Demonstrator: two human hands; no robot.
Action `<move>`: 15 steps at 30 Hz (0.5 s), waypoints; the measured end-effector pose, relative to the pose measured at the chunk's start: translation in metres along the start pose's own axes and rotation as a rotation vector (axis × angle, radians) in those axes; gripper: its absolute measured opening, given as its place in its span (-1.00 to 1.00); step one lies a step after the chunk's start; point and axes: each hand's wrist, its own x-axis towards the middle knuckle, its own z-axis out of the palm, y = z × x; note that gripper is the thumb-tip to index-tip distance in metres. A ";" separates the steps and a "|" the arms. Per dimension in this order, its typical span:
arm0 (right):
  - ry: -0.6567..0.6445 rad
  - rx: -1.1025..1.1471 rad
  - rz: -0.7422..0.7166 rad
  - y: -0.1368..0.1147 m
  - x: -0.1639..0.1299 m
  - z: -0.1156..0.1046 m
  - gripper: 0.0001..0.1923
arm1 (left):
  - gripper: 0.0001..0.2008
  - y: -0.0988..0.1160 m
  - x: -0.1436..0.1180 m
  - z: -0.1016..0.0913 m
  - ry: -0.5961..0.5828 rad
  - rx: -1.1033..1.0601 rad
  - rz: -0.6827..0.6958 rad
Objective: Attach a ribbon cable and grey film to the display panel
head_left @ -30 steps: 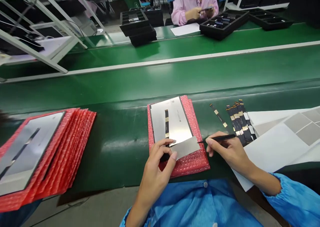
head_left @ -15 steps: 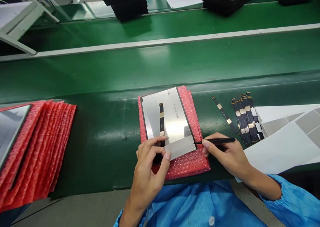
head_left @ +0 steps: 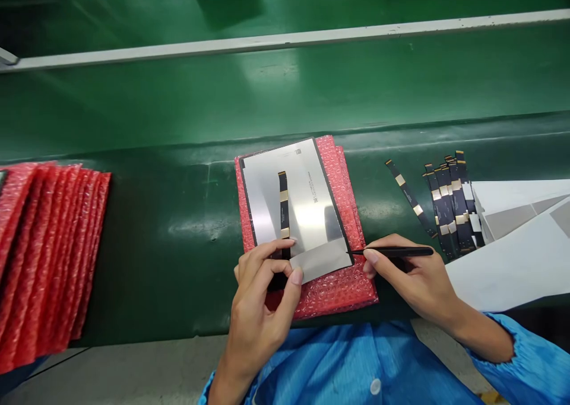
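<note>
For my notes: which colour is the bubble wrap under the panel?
Red bubble wrap, clearest in the head view.

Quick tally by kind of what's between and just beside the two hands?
Silver panel: 1
Grey film piece: 1
Black tweezers, in right hand: 1
Lone flex cable beside the cable bunch: 1
Left hand presses the film.
Total: 4

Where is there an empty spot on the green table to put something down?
The widest bare green stretch lies between the fanned red bubble sheets and the panel under the left hand. The belt beyond the panel is bare too. Crowded: the right, with the flex strips, white sheets and the right hand holding tweezers.
</note>
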 end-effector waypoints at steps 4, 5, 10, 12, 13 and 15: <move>-0.001 -0.004 -0.004 -0.001 0.000 -0.001 -0.90 | -0.88 0.001 0.000 0.000 0.002 0.003 0.002; -0.002 -0.005 -0.005 -0.001 0.000 -0.001 -0.90 | -0.88 0.001 0.000 0.000 0.000 0.004 0.004; -0.007 -0.014 0.003 -0.001 0.000 0.000 -0.92 | -0.89 0.001 0.000 0.000 -0.009 -0.002 0.020; -0.010 -0.022 0.003 -0.001 -0.001 0.000 -0.92 | -0.89 0.001 0.000 -0.001 -0.009 -0.008 0.023; -0.011 -0.024 0.002 -0.001 0.000 0.000 -0.91 | -0.89 0.001 -0.001 -0.001 -0.010 -0.009 0.023; -0.010 -0.026 0.000 -0.002 0.000 0.000 -0.90 | -0.89 0.001 -0.001 -0.001 -0.010 -0.011 0.027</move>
